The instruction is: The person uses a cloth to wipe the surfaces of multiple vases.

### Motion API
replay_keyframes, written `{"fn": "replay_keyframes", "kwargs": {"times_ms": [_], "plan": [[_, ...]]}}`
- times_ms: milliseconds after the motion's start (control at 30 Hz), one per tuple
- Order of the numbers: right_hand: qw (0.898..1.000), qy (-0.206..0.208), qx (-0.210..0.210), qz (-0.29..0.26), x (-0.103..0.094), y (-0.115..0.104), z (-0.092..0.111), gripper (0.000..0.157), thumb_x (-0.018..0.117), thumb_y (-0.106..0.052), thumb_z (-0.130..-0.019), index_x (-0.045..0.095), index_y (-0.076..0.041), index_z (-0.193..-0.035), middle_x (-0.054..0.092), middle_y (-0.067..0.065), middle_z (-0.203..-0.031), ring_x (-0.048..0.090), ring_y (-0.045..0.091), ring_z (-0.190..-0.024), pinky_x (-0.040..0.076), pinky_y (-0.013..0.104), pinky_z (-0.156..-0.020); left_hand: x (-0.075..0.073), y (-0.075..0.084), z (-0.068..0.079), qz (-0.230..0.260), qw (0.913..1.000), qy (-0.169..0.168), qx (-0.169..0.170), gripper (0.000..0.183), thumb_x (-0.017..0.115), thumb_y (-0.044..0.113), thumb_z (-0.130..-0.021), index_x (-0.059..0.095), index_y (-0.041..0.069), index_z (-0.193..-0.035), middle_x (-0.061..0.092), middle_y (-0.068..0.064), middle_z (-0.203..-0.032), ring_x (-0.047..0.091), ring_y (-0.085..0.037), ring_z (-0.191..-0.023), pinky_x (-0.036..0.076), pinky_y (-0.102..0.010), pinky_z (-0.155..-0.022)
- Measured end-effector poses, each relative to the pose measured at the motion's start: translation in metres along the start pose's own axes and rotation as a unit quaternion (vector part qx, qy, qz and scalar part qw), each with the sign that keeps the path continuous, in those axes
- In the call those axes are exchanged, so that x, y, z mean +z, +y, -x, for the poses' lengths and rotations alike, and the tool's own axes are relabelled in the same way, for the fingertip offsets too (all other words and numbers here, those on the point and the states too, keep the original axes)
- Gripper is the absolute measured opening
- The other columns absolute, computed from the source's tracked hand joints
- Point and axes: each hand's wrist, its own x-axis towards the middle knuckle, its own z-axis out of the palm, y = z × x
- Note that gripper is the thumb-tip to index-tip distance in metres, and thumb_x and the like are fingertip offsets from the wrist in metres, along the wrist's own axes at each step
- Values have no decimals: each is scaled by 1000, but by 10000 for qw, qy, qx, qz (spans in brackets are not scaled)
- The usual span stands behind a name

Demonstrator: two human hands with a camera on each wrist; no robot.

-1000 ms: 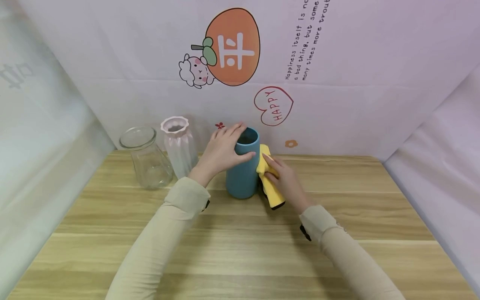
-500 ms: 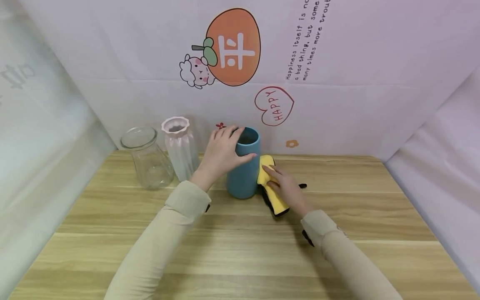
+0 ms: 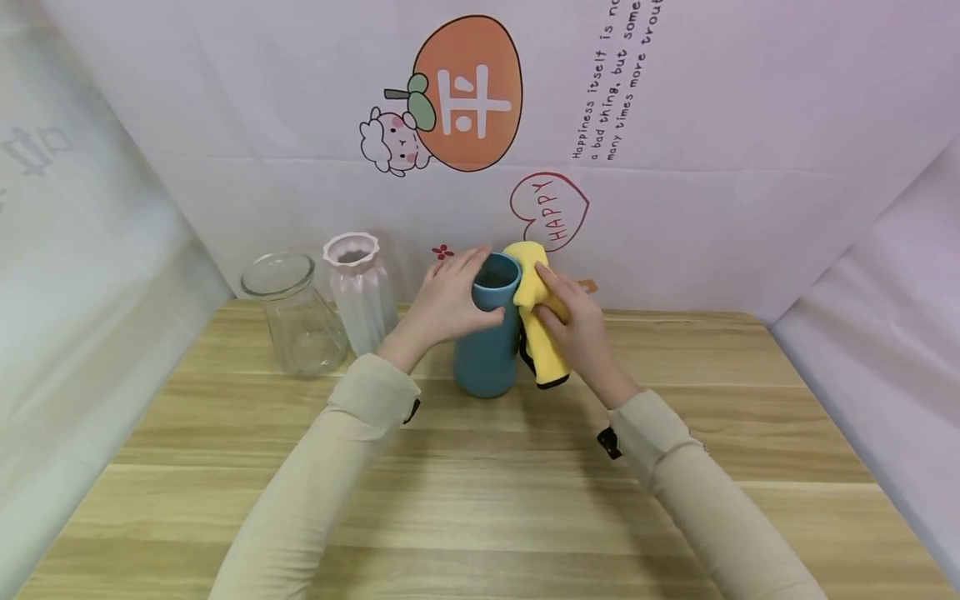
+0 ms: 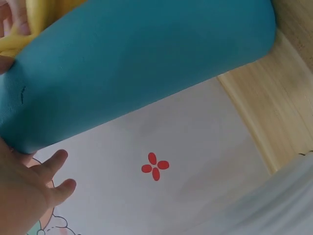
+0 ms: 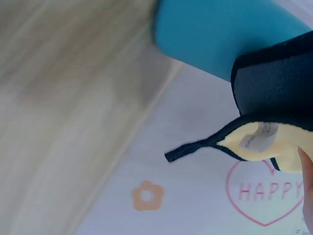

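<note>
A tall blue vase (image 3: 486,358) stands upright on the table. My left hand (image 3: 448,302) grips it near the rim from the left, thumb across the front and fingers around the back. In my right hand (image 3: 583,333) is a folded yellow cleaning cloth (image 3: 546,354) with black edging, pinched against the vase's right side up by the rim. The right wrist view shows the cloth's dark grey face (image 5: 274,81), a hanging loop and a small label. Seen from the left wrist, the vase's blue wall (image 4: 142,58) fills the upper part.
Left of the blue vase stand a pale pink-and-white pleated vase (image 3: 365,308) and a clear glass vase (image 3: 303,333) with a wide rim. A printed white cloth backdrop (image 3: 690,233) rises behind the wooden table (image 3: 465,500).
My right hand first slid the cloth down the vase's right side, then brought it up to the rim. The left hand has kept its hold and the vase has stayed in place.
</note>
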Motion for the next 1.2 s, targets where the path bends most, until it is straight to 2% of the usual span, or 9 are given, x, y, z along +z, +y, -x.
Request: {"fn": "replay_keyframes", "kwargs": {"times_ms": [133,233,500,600,733,800,933,1067,1200], "plan": [[9997,-212,112,74,-2,-4,-2,54,64,-3,-88,49,-7,-139,53,21,-135,56,37,-118,50,50,-96,2,-2,-1,156,9998,-83,57,86,65,41,-79,26,16,-152,31,-5,-156,30,-29,-144,18,-57,-117],[9986,-455,182,213,1,-2,2,57,64,-5,-89,44,-8,-143,52,19,-136,56,36,-117,49,49,-96,3,-4,0,67,9999,-21,120,84,62,43,-81,25,17,-152,29,-3,-157,26,-29,-145,16,-58,-117],[9927,-943,515,549,12,13,22,59,63,-8,-90,42,-9,-144,52,20,-134,60,36,-107,52,48,-88,10,-2,4,-197,9996,195,-56,85,49,63,-88,22,16,-153,28,-11,-156,22,-31,-146,13,-55,-119],[9885,-1195,560,732,15,21,28,58,62,-9,-91,42,-10,-144,53,20,-132,61,35,-101,54,48,-85,12,0,5,-371,9988,306,-115,88,51,65,-86,23,13,-152,29,-11,-155,24,-30,-145,14,-54,-119],[9820,-1499,336,1100,19,33,37,56,63,-8,-90,44,-10,-143,56,24,-126,63,35,-96,55,47,-81,14,2,7,-701,9962,516,-63,91,55,66,-84,27,11,-151,33,-11,-153,29,-28,-143,19,-52,-118],[9772,-1710,261,1235,20,40,42,56,63,-8,-90,45,-9,-142,57,25,-126,63,35,-98,55,46,-82,14,4,8,-843,9944,634,7,90,57,66,-83,30,11,-149,35,-11,-152,31,-28,-142,21,-52,-117],[9655,-2153,376,1412,21,49,49,56,61,-11,-91,43,-13,-145,53,23,-133,63,38,-105,54,48,-84,15,9,10,-1026,9913,817,60,88,58,65,-82,36,11,-147,38,-11,-151,33,-29,-140,24,-52,-116],[9632,-2241,449,1416,20,52,50,56,60,-12,-92,42,-16,-145,51,22,-138,62,40,-109,54,49,-86,16,10,10,-1098,9897,918,-3,86,60,64,-82,37,11,-146,39,-12,-150,34,-32,-139,24,-53,-116],[9715,-1995,407,1216,18,51,47,55,60,-9,-92,43,-14,-144,52,23,-136,61,39,-111,53,48,-87,18,10,9,-1127,9883,1027,24,82,62,59,-83,41,9,-144,43,-13,-147,37,-32,-137,26,-52,-116]]}}
